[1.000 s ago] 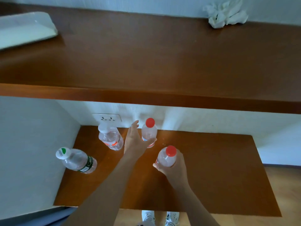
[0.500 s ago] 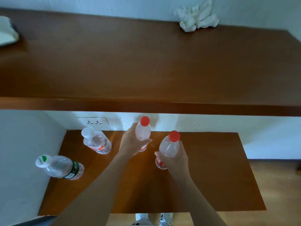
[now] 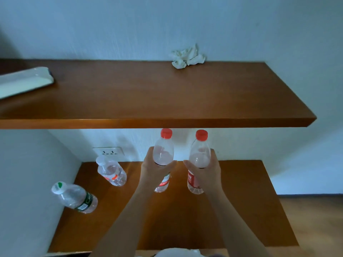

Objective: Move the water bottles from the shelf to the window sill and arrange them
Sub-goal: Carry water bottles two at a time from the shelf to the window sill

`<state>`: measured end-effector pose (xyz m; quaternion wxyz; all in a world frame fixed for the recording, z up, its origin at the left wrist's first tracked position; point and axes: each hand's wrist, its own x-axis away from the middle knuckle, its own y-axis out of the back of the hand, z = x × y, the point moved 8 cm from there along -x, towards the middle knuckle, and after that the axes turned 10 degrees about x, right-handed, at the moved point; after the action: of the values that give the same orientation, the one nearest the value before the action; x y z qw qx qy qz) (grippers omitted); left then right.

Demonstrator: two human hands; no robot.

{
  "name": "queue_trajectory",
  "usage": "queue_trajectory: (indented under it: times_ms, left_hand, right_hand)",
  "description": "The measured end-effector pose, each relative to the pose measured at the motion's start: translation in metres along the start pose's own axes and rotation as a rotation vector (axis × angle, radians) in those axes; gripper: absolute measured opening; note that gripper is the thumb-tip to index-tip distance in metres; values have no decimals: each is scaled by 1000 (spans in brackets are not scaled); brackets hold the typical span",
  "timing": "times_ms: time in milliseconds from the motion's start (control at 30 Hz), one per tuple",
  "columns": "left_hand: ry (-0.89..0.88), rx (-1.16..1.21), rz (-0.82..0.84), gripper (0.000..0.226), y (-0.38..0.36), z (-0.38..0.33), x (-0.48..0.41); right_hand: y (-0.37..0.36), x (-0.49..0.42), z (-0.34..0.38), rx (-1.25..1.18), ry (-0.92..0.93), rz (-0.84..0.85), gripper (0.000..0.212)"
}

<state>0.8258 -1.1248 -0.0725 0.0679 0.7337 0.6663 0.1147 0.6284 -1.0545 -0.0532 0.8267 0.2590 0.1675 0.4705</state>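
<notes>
My left hand (image 3: 155,168) is shut around a clear red-capped water bottle (image 3: 163,151), held upright above the lower wooden shelf (image 3: 241,210). My right hand (image 3: 207,169) grips a second red-capped bottle (image 3: 200,154) with a red label, also lifted off the shelf. Both caps sit just below the front edge of the upper shelf (image 3: 148,101). Two more bottles stand on the lower shelf at the left: a white-capped one with a red label (image 3: 111,170) near the back wall, and a white-and-green-capped one with a green label (image 3: 74,198) near the left wall.
A crumpled white cloth (image 3: 187,56) lies at the back of the upper shelf. A white tray-like object (image 3: 24,81) rests at its left end. A wall socket (image 3: 108,151) is behind the lower shelf. Wooden floor (image 3: 315,219) shows at the right.
My left hand closed on the rear red-capped bottle. Both hands then raised their bottles off the lower shelf towards the upper shelf's edge. The camera tilted up.
</notes>
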Motion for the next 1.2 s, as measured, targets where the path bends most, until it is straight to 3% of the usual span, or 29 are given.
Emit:
queue_trajectory:
  times_ms: [100,233,367,533,600,700,767,867,1200]
  left_hand:
    - [-22,8,-51,62,9,-13,9]
    - [-40,39,-143,64,23,-23,26]
    - [-51,84,-266,61,42,-30,58]
    - [-31,53,-484,87,82,-21,117]
    - [0,53,-605,86,100,-15,151]
    - [59,62,-804,83,126,-6,212]
    - [86,85,-922,71,138,0,255]
    - [130,94,-1100,52,154,6,326]
    - [271,71,-1653,49,170,24,539]
  right_hand:
    - [2,-5,4,-1,7,36,73]
    - [0,-10,19,-47,98,74,81]
    - [-14,-8,35,-88,135,277,64]
    - [-42,22,59,-189,274,478,60]
    - [-59,48,71,-226,343,591,56]
    - [-85,95,88,-252,443,764,67]
    - [-101,131,101,-280,513,890,74]
    - [-122,191,118,-298,597,1075,65]
    - [-148,384,142,-271,882,1483,72]
